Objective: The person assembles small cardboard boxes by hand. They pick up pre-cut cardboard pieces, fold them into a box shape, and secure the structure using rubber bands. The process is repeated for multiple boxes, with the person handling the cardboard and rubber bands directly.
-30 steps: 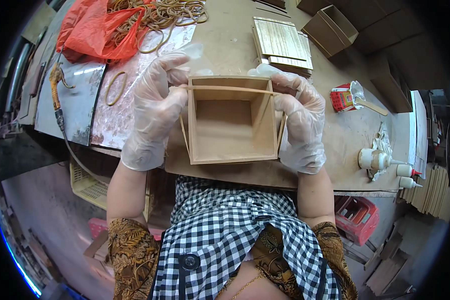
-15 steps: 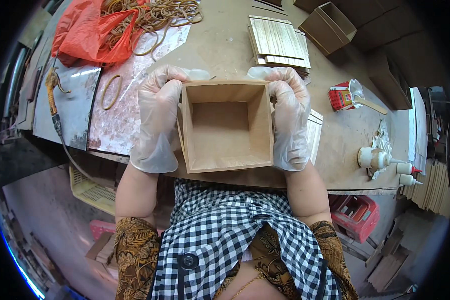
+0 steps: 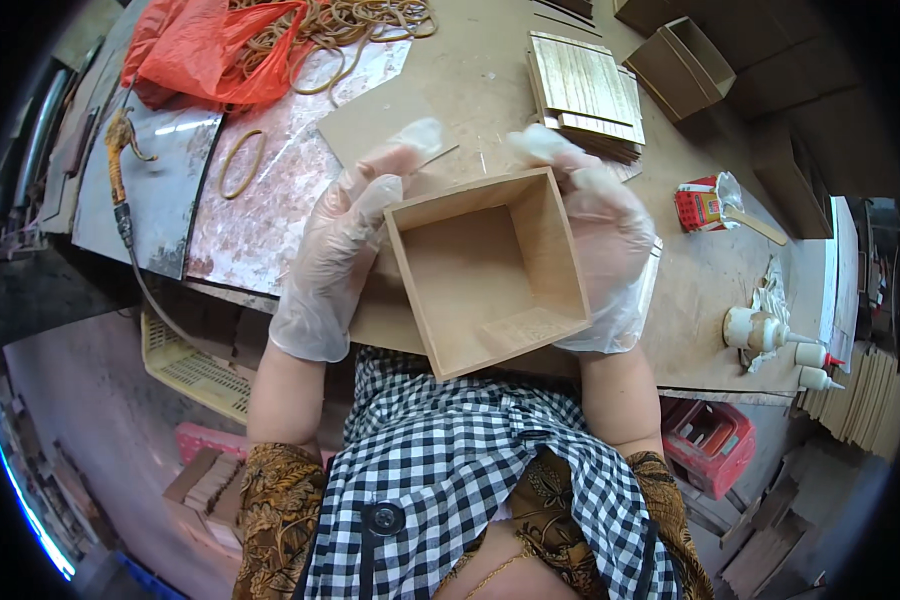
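I hold an open wooden box (image 3: 485, 270) over the near edge of the workbench, its mouth turned up toward me and tilted a little to the left. My left hand (image 3: 335, 250), in a clear plastic glove, grips its left wall. My right hand (image 3: 602, 245), also gloved, clasps its right wall and far corner. The box is empty, with a pale patch on its inner near-right side. A flat brown board (image 3: 370, 120) lies on the bench just beyond my left fingers.
A stack of thin wooden panels (image 3: 582, 92) lies behind the box. Rubber bands (image 3: 340, 25) and a red plastic bag (image 3: 205, 50) sit far left. Glue bottles (image 3: 770, 332) and a red tin with a brush (image 3: 705, 203) stand on the right. Finished boxes (image 3: 682, 65) sit far right.
The box has been turned up from lying against the bench so its open mouth faces me, and both hands have shifted round its side walls, rotating it slightly.
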A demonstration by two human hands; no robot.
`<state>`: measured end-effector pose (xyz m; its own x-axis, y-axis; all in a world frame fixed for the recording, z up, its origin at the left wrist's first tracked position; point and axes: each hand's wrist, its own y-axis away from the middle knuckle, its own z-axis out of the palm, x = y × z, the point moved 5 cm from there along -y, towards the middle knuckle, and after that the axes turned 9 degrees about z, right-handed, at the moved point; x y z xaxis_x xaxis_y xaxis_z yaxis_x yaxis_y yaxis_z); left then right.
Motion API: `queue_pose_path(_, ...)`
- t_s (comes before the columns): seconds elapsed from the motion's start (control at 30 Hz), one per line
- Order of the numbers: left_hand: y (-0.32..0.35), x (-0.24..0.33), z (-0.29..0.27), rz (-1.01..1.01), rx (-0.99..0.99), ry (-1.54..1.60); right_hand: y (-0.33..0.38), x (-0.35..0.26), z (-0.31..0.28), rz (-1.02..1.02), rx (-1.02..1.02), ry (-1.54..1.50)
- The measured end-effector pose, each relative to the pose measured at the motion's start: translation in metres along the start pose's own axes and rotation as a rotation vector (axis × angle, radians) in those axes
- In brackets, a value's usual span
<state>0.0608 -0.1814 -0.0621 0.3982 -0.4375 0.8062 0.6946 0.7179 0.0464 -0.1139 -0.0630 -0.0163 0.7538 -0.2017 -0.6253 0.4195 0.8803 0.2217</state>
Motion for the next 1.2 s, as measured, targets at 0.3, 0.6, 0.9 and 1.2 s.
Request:
queue_pose_path(0.3, 0.035, 0.020, 0.021, 0.638, 0.195, -0.125, 0.013, -0.006, 0.016, -0.267, -0.273, 0.658)
queue_pose_path(0.6, 0.042, -0.002, 0.071, 0.424, 0.114, 0.055, 0.028, 0.012, 0.011, -0.136, -0.276, 0.912)
queue_pose_path(0.9, 0.044, -0.007, 0.061, 0.439, 0.095, -0.055, 0.028, 0.011, 0.016, -0.131, -0.254, 0.869)
queue_pose_path(1.2, 0.065, 0.002, 0.003, 0.609, 0.102, -0.178, 0.051, -0.013, -0.019, -0.252, -0.075, 0.649)
